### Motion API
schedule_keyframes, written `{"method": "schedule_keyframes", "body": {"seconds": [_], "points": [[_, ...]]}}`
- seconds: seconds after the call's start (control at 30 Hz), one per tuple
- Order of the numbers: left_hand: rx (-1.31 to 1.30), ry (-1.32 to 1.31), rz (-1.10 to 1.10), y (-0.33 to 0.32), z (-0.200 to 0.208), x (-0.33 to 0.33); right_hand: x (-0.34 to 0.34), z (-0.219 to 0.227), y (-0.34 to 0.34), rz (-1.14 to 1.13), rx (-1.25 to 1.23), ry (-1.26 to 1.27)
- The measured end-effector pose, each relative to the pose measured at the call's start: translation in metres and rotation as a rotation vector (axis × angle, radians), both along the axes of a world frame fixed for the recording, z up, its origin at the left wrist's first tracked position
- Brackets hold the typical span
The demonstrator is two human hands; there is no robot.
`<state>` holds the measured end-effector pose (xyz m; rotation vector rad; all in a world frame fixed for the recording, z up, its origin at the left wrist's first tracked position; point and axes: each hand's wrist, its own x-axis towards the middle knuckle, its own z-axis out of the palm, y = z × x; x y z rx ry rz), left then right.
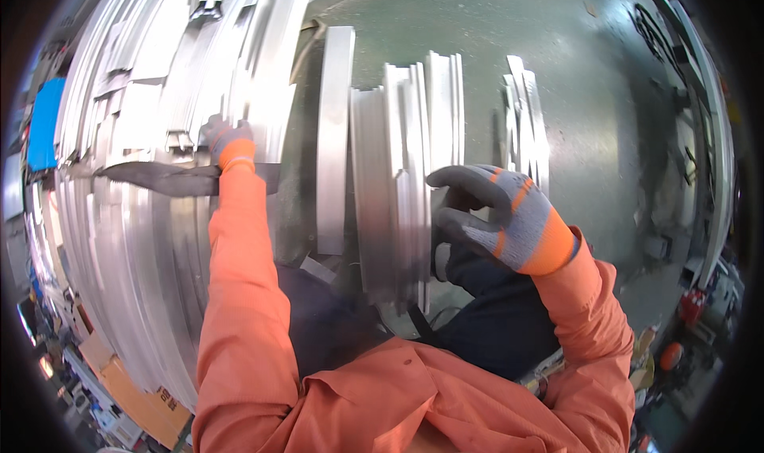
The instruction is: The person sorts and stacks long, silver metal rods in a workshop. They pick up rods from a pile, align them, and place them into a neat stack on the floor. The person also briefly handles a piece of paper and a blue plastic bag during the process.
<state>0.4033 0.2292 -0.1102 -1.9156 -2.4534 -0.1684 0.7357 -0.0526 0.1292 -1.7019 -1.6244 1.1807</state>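
My left hand (229, 141), in a grey and orange glove, reaches out to the stack of long silvery metal profiles (151, 103) on the left. Its fingers are curled at a metal profile (259, 95) there; glare partly hides the grip. Beneath that wrist a dark grey strap (163, 180) crosses the stack. My right hand (509, 218), gloved alike, is raised over my knee with bent fingers apart and nothing between them. Beside it, a bundle of upright-lying profiles (406, 158) rests in front of me. A wider flat bar (334, 134) lies just left of that bundle.
A smaller group of metal strips (525, 126) lies on the green floor (589, 126) to the right. Cardboard (139, 397) is at the lower left, near a blue panel (46, 125). A long rail (712, 134) and black cable (652, 35) line the right side.
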Motion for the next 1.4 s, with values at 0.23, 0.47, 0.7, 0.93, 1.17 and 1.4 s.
{"method": "schedule_keyframes", "body": {"seconds": [0.23,0.47,0.7,0.93,1.17,1.4], "points": [[0.122,-1.07,-0.202,-0.121,0.064,0.053,0.004,-0.021,-0.002,-0.297,-0.098,0.122],[-0.554,-1.219,-0.861,-0.213,0.128,0.184,0.047,-0.09,0.063,-0.529,-0.117,0.208],[-0.387,-0.703,-0.7,-0.214,0.112,0.036,0.205,-0.31,0.027,-0.759,-0.414,-0.33],[0.049,-0.372,-0.218,-0.284,0.14,-0.111,0.204,-0.438,0.064,-0.741,-0.546,-0.407],[0.155,-0.313,-0.094,-0.329,0.141,-0.097,0.241,-0.407,0.099,-0.453,-0.359,-0.706],[-0.129,-0.477,0.01,-0.359,0.198,-0.06,0.051,-0.238,0.164,0.342,-0.946,-0.367]]}}
